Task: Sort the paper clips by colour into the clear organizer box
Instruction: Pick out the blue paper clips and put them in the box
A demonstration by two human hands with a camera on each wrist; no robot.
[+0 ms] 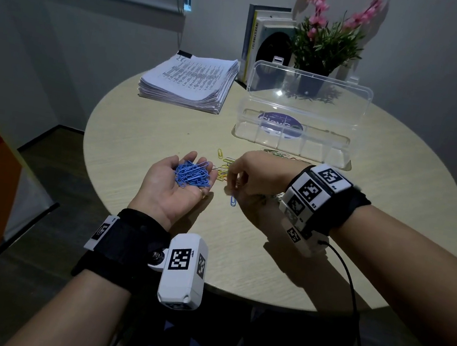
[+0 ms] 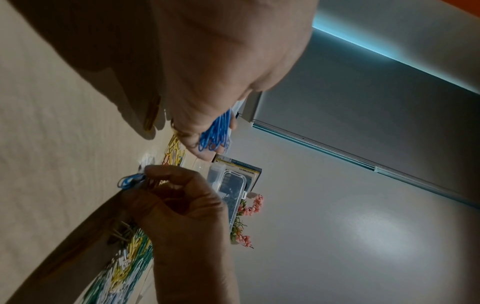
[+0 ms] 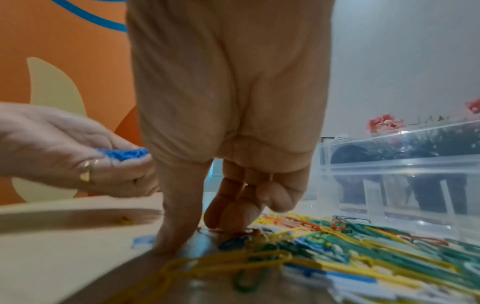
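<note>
My left hand (image 1: pixel 196 159) lies palm up over the table's left side and carries a heap of blue paper clips (image 1: pixel 191 174) in its cupped palm, also visible in the left wrist view (image 2: pixel 217 133). Just to its right my right hand (image 1: pixel 233 185) points down at the table, thumb and forefinger pinching a single blue clip (image 1: pixel 233 200) (image 2: pixel 130 180) that lies on the wood. Mixed yellow, green, white and orange clips (image 3: pixel 363 246) are spread beneath and behind that hand. The clear organizer box (image 1: pixel 245 134) stands behind them, its lid (image 1: pixel 310 90) up and its compartments holding no clips that I can see.
The round wooden table (image 1: pixel 329 247) also bears a thick stack of printed papers (image 1: pixel 190 81) at the back left. Upright books (image 1: pixel 258 44) and a potted pink-flowered plant (image 1: pixel 323 44) stand behind the box. A cable hangs from my right wrist over the near edge.
</note>
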